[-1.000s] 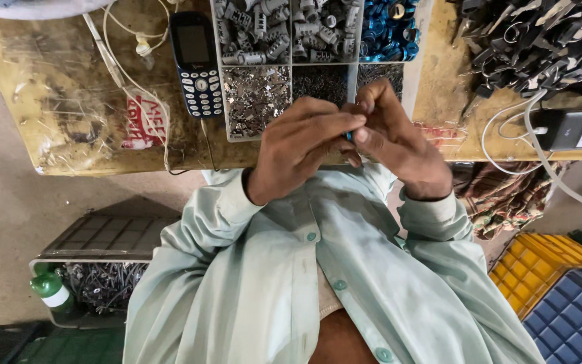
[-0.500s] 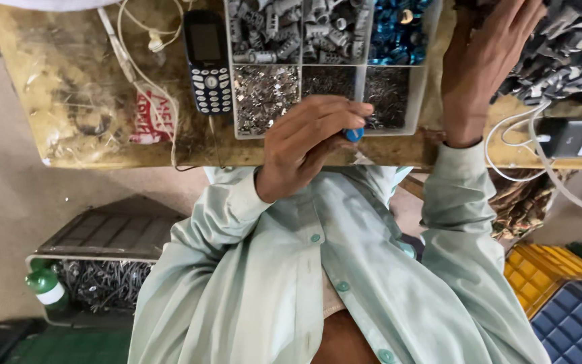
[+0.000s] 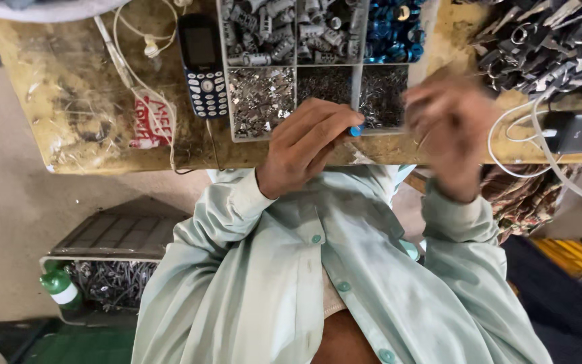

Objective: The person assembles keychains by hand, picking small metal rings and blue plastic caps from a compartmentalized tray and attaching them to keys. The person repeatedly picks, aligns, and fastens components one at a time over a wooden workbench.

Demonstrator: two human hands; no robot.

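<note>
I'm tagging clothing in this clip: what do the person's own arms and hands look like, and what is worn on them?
Both arms are in long sleeves of a pale mint-green button shirt, cuffs closed at the wrists, the cloth lightly smudged. The left hand and right hand are bare, with no gloves; the right is motion-blurred, so rings or a watch cannot be ruled out there.

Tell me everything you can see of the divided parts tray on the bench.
The parts tray is a clear plastic box split into compartments, lying flat on the worn wooden bench beside a keypad phone. Upper cells hold grey cylindrical pieces and blue ring-like parts; lower cells hold small silvery metal bits. The left hand, pinching a small blue piece, rests at its near edge.
</note>
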